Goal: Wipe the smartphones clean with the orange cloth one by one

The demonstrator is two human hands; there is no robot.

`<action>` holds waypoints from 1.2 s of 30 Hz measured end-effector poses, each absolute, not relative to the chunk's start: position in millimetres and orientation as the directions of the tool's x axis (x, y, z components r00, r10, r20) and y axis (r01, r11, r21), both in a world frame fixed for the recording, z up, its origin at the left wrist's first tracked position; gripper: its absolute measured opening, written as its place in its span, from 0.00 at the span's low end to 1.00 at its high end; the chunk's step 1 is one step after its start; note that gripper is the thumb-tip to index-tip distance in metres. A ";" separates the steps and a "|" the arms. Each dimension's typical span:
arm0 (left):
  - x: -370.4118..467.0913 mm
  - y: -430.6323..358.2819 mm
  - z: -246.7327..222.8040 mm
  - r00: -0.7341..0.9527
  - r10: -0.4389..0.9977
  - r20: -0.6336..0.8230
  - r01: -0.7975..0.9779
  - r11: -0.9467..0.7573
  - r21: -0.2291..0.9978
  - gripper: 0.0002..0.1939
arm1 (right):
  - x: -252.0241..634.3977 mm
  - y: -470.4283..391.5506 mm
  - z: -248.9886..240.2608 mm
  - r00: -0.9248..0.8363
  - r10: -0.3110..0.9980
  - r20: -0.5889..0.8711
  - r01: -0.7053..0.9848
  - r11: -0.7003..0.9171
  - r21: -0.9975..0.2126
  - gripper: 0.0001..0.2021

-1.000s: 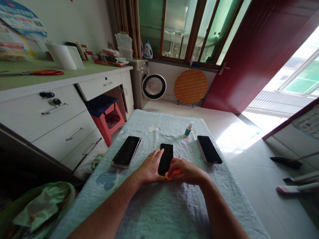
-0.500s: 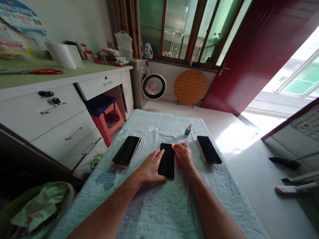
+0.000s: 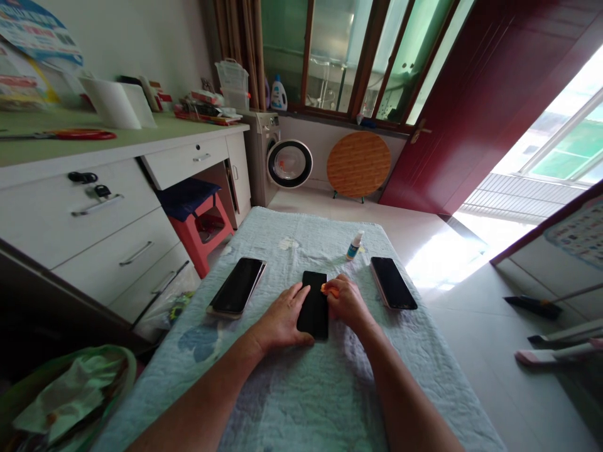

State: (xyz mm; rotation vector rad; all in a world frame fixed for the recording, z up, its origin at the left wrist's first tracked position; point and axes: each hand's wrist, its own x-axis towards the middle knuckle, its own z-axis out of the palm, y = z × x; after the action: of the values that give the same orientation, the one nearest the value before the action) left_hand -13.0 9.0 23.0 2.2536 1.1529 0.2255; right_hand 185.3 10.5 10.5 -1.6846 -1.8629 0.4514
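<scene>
A black phone (image 3: 315, 311) lies flat on the light blue quilted cloth (image 3: 301, 402). My left hand (image 3: 286, 317) rests along its left side, fingers spread, with the thumb at the lower edge. On the right, my right hand (image 3: 347, 300) pinches a small orange cloth (image 3: 331, 290) against the upper right part of the screen. Another phone (image 3: 238, 285) lies to the left, its edge pale. To the right is a third phone (image 3: 394, 284), dark-screened. A small spray bottle (image 3: 355, 245) with a white top stands beyond my right hand.
A red stool (image 3: 200, 229) stands under the white desk (image 3: 108, 220) at the left. The bin (image 3: 129, 367) is at lower left, beside the covered surface. Further back are the washing machine (image 3: 260, 157) with its door open and a round wooden tabletop (image 3: 358, 164).
My right hand has moved slightly down along the phone's right side with the orange cloth. My left hand has stayed in place on the phone.
</scene>
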 end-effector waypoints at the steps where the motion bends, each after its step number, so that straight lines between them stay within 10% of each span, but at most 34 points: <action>1: -13.1 9.2 23.4 0.610 0.783 -0.118 0.686 -0.449 0.573 0.54 | 185.6 12.7 10.7 -0.033 0.981 0.194 0.791 0.144 -0.595 0.13; 19: -15.5 11.3 15.4 0.626 0.778 -0.044 0.617 -0.460 0.639 0.60 | 173.7 33.1 14.9 -0.171 0.952 0.254 0.803 0.284 -0.523 0.11; 36: -16.2 10.5 15.8 0.617 0.783 -0.079 0.609 -0.412 0.678 0.62 | 168.0 -2.2 62.3 -0.685 0.698 -0.207 0.608 0.393 -0.689 0.13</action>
State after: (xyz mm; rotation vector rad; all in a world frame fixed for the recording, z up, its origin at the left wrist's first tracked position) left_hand -16.2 10.5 15.8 2.1571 1.0882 0.3276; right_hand 168.0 -2.2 62.3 -1.1889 -2.5232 1.1721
